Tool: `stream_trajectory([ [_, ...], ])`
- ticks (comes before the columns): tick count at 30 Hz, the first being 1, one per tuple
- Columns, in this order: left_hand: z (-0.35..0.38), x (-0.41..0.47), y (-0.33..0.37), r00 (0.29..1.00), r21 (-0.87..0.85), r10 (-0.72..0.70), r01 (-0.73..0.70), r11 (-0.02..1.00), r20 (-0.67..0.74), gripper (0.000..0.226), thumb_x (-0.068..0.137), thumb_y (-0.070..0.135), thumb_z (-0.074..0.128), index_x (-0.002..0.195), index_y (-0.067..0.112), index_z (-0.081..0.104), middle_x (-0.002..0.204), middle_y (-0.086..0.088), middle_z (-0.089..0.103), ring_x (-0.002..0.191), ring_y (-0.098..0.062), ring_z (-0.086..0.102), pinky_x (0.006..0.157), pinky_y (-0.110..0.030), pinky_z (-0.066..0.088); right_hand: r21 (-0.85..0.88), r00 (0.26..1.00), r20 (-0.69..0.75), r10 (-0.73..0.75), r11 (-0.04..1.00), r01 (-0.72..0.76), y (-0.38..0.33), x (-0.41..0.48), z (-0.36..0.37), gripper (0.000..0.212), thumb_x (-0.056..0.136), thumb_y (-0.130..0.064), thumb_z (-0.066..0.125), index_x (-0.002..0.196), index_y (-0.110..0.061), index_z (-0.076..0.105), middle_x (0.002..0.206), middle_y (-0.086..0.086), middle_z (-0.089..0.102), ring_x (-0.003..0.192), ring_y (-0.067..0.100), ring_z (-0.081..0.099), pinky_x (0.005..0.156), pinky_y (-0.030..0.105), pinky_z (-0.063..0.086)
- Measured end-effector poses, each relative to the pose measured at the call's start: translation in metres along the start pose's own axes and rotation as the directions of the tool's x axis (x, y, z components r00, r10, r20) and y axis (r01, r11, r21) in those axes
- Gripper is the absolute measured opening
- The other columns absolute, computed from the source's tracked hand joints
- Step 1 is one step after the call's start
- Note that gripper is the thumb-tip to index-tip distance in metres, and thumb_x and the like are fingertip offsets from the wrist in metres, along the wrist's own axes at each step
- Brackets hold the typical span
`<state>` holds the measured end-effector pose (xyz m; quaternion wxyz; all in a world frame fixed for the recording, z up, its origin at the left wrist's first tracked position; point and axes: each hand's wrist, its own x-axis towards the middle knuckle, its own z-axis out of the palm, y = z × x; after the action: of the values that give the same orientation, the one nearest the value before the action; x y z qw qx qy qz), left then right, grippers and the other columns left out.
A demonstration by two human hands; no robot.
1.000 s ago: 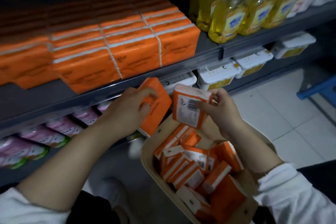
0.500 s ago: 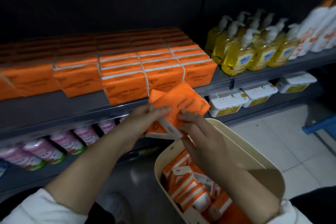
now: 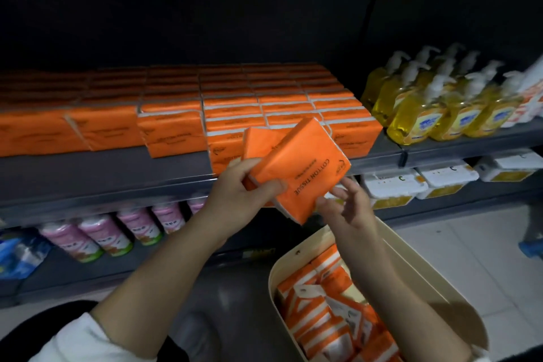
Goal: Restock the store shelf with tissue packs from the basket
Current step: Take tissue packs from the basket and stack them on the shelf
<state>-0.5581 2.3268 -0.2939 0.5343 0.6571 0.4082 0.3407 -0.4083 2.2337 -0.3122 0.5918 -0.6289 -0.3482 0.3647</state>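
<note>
Shelf [image 3: 117, 173] beyond left hand [image 3: 235, 194] looks mostly stocked; that hand grips two packs [image 3: 302, 173]; right hand [image 3: 351, 211] hangs loose, empty, beside them; basket [image 3: 435, 297] below holds many more.

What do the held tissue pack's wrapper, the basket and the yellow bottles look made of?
The held tissue pack: probably thin plastic film, with a soft sheen and creases near the edges. The basket: likely moulded plastic, matte cream, with a smooth seamless wall. The yellow bottles: seemingly clear glossy plastic; the liquid shows through, and they have white pump tops.
</note>
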Motion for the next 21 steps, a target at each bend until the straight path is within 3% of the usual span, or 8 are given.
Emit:
stream_trajectory([
  [3, -0.014, -0.011, 0.003, 0.997, 0.054, 0.066, -0.064, 0.997, -0.040, 0.032, 0.059, 0.048, 0.074, 0.089, 0.049, 0.063, 0.118, 0.008, 0.050, 0.103, -0.001, 0.057, 0.089, -0.028, 0.051, 0.079, 0.985, 0.160, -0.058, 0.996, 0.046, -0.001, -0.005, 0.023, 0.026, 0.087, -0.017, 0.059, 0.111, -0.022, 0.051, 0.096, -0.015, 0.069, 0.092, -0.001, 0.064, 0.074, 0.016, 0.051],
  [5, -0.027, -0.018, 0.002, 0.990, 0.085, 0.120, -0.114, 0.990, -0.072, 0.032, 0.068, 0.036, 0.080, 0.088, 0.052, 0.061, 0.117, 0.007, 0.048, 0.096, 0.007, 0.055, 0.082, -0.016, 0.050, 0.119, 0.980, 0.187, -0.065, 0.992, 0.043, -0.003, -0.006, 0.040, 0.033, 0.082, -0.026, 0.063, 0.111, -0.017, 0.053, 0.099, -0.005, 0.069, 0.094, 0.004, 0.065, 0.075, 0.019, 0.051],
  [8, -0.053, -0.029, -0.001, 0.977, 0.113, 0.184, -0.172, 0.979, -0.111, 0.034, 0.074, 0.023, 0.079, 0.093, 0.047, 0.064, 0.117, 0.003, 0.051, 0.088, -0.001, 0.060, 0.068, -0.010, 0.049, 0.178, 0.977, 0.197, -0.076, 0.983, 0.040, -0.007, -0.004, 0.065, 0.043, 0.077, -0.024, 0.069, 0.115, -0.013, 0.052, 0.103, 0.000, 0.068, 0.093, 0.005, 0.065, 0.072, 0.016, 0.051],
  [13, -0.101, -0.042, -0.006, 0.954, 0.217, 0.162, -0.108, 0.970, -0.253, 0.032, 0.062, 0.055, 0.068, 0.093, 0.061, 0.060, 0.116, 0.015, 0.049, 0.099, 0.009, 0.052, 0.078, 0.004, 0.034, 0.284, 0.959, 0.252, -0.132, 0.957, 0.057, -0.025, 0.005, 0.111, 0.033, 0.082, -0.002, 0.061, 0.112, -0.016, 0.054, 0.096, -0.007, 0.071, 0.089, 0.001, 0.066, 0.071, 0.015, 0.051],
  [15, -0.124, -0.043, -0.010, 0.876, 0.285, 0.164, -0.032, 0.958, -0.453, 0.038, 0.071, 0.052, 0.053, 0.108, 0.045, 0.058, 0.119, 0.003, 0.048, 0.107, -0.002, 0.049, 0.081, 0.007, 0.026, 0.236, 0.951, 0.272, -0.148, 0.968, 0.083, -0.034, 0.013, 0.131, 0.033, 0.083, 0.000, 0.062, 0.110, -0.018, 0.055, 0.094, -0.006, 0.071, 0.087, 0.002, 0.066, 0.070, 0.016, 0.051],
  [17, -0.152, -0.043, -0.014, 0.761, 0.296, 0.171, 0.030, 0.955, -0.626, 0.037, 0.086, 0.045, 0.047, 0.118, 0.033, 0.058, 0.123, -0.007, 0.048, 0.112, -0.010, 0.044, 0.089, -0.003, 0.026, 0.135, 0.941, 0.297, -0.164, 0.982, 0.129, -0.043, 0.020, 0.150, 0.032, 0.082, -0.002, 0.065, 0.107, -0.021, 0.056, 0.097, -0.005, 0.068, 0.085, 0.002, 0.066, 0.070, 0.016, 0.051],
  [19, -0.177, -0.044, -0.018, 0.676, 0.264, 0.129, 0.101, 0.959, -0.726, 0.030, 0.094, 0.030, 0.052, 0.124, 0.032, 0.057, 0.127, -0.009, 0.044, 0.109, -0.011, 0.042, 0.093, -0.014, 0.026, 0.010, 0.920, 0.339, -0.199, 0.978, 0.208, -0.049, 0.029, 0.169, 0.031, 0.081, -0.004, 0.067, 0.102, -0.023, 0.054, 0.095, -0.009, 0.064, 0.078, -0.006, 0.063, 0.067, 0.010, 0.048],
  [21, -0.195, -0.044, -0.021, 0.626, 0.261, 0.111, 0.152, 0.953, -0.772, 0.035, 0.095, 0.020, 0.052, 0.128, 0.031, 0.054, 0.131, -0.010, 0.040, 0.107, -0.012, 0.043, 0.092, -0.015, 0.025, -0.227, 0.876, 0.392, -0.280, 0.894, 0.387, -0.054, 0.038, 0.185, 0.036, 0.080, -0.010, 0.070, 0.106, -0.026, 0.052, 0.101, -0.009, 0.059, 0.084, -0.003, 0.059, 0.074, 0.012, 0.046],
])
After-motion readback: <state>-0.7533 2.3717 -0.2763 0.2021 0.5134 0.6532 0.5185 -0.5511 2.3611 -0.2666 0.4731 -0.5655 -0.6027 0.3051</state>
